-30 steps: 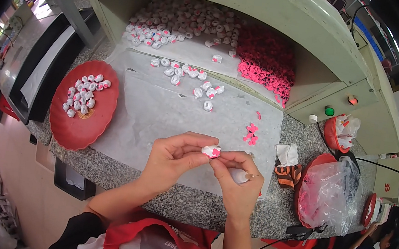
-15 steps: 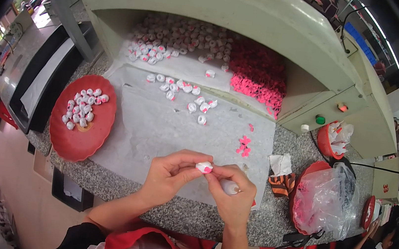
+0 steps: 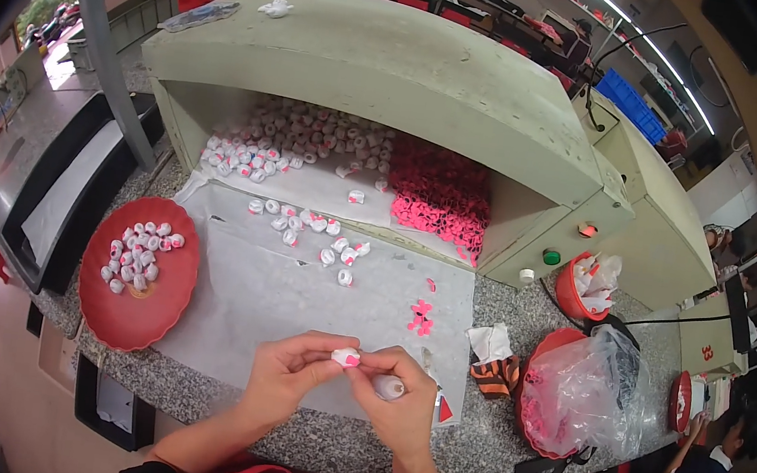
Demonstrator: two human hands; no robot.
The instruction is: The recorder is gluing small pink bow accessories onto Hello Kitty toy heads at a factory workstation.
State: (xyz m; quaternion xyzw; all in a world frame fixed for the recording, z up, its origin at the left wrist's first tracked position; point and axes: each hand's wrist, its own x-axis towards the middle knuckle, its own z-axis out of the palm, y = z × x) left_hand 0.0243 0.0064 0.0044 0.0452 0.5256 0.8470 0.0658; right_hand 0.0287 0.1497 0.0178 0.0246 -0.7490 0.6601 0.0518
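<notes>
A small rounded white piece with a pink patch [image 3: 346, 357] is pinched between the fingertips of my left hand [image 3: 284, 378] and my right hand [image 3: 406, 412], just above the paper sheet [image 3: 246, 315]. My right hand also keeps a small whitish squeeze bottle [image 3: 389, 387] tucked against its palm, its tip pointing right. Beyond my hands several similar white pieces [image 3: 327, 257] lie loose on the sheet. Flat pink cut-out parts [image 3: 421, 317] rest to the right of them.
A pale green hooded box [image 3: 362, 64] shelters heaps of white pieces [image 3: 315, 134] and pink parts [image 3: 439, 206]. Left stands a red dish [image 3: 162, 305] holding white pieces. On the right are an orange-black cloth [image 3: 495, 378], a bag-filled red dish [image 3: 539, 351] and a red bowl [image 3: 570, 293].
The view has tilted upward and turned slightly, so the bench sits lower in the picture and shifted left. Both hands keep their pinch on the white piece; the bottle stays in my right palm.
</notes>
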